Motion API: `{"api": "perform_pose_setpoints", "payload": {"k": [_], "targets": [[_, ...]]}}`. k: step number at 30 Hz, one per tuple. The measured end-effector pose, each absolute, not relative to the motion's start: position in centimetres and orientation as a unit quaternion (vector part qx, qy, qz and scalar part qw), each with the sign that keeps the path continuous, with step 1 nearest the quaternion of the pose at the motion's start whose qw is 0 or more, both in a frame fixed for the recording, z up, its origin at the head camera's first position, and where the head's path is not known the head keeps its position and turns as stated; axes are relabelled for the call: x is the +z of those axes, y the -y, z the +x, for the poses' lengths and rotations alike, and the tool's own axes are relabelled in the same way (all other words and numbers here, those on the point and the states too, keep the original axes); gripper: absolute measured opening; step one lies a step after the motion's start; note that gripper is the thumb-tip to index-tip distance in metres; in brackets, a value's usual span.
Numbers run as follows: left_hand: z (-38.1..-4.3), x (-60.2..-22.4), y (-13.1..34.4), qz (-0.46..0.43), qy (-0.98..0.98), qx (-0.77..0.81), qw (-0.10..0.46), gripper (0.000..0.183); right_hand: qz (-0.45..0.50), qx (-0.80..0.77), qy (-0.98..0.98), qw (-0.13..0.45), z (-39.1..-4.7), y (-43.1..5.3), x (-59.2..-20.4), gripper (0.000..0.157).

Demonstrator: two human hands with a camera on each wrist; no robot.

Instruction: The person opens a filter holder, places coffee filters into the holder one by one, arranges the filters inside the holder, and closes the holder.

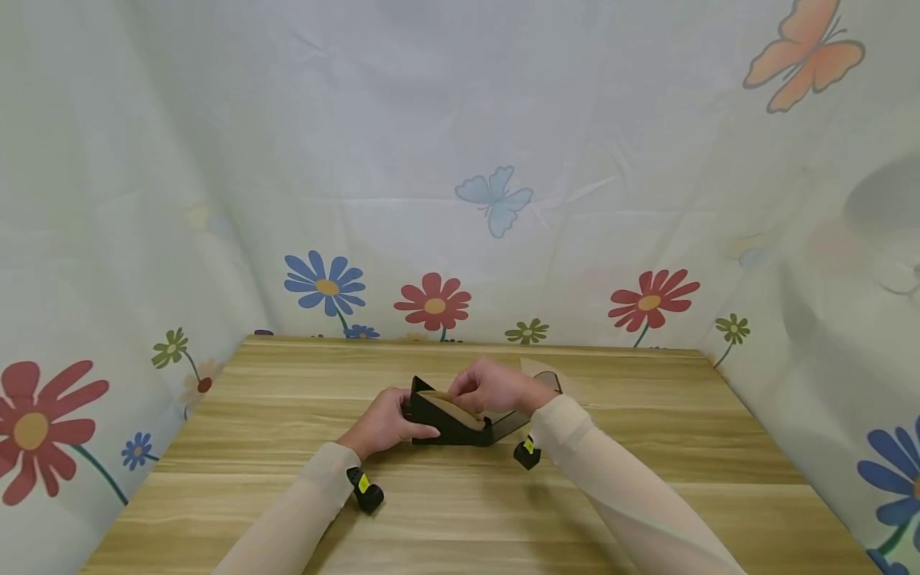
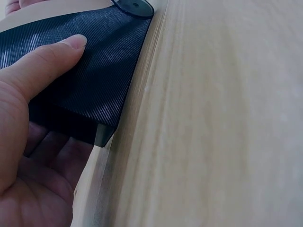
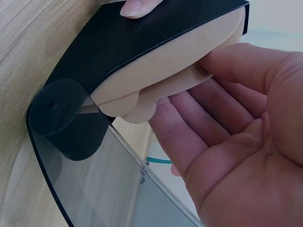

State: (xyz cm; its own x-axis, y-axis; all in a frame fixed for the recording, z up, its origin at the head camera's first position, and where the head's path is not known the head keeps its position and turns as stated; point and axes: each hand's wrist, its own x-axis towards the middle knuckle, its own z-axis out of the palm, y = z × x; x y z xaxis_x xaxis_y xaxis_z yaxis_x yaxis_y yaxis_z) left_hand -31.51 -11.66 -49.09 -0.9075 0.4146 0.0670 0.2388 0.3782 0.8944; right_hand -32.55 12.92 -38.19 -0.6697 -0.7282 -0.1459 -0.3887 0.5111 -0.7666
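Note:
A black ribbed coffee filter holder (image 1: 449, 434) is tilted on its side over the middle of the table. My left hand (image 1: 388, 419) grips its closed end, thumb (image 2: 61, 54) flat along the ribbed face and fingers behind it. Tan paper coffee filters (image 3: 165, 71) stand stacked in the holder's open side. My right hand (image 1: 492, 387) pinches the outer filters, with the thumb on one side and fingertips on the other; those filters fan slightly away from the stack. The holder's smoky see-through lid (image 3: 99, 189) swings open on a round hinge (image 3: 54, 106), below the right hand.
The wood-grain table (image 1: 632, 479) extends around both hands. A pale sheet (image 1: 535, 367) shows behind the right wrist, partly hidden. Small black wrist devices (image 1: 370, 497) hang at both cuffs. A white curtain (image 1: 561, 263) with flowers and butterflies encloses the back and sides.

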Motion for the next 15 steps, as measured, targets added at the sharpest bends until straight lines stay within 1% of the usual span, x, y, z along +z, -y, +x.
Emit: {"api": "perform_pose_setpoints", "payload": {"k": [8, 15], "targets": [[-31.42, -49.03, 11.65, 0.194, -0.826, 0.522, 0.086, 0.044, -0.325, -0.363, -0.834, 0.258, -32.51, -12.75, -38.17, 0.02], [-31.44, -49.11, 11.7, 0.197, -0.825, 0.523, 0.085, 0.045, -0.321, -0.36, -0.834, 0.267, -32.31, -12.56, -38.06, 0.032]]}}
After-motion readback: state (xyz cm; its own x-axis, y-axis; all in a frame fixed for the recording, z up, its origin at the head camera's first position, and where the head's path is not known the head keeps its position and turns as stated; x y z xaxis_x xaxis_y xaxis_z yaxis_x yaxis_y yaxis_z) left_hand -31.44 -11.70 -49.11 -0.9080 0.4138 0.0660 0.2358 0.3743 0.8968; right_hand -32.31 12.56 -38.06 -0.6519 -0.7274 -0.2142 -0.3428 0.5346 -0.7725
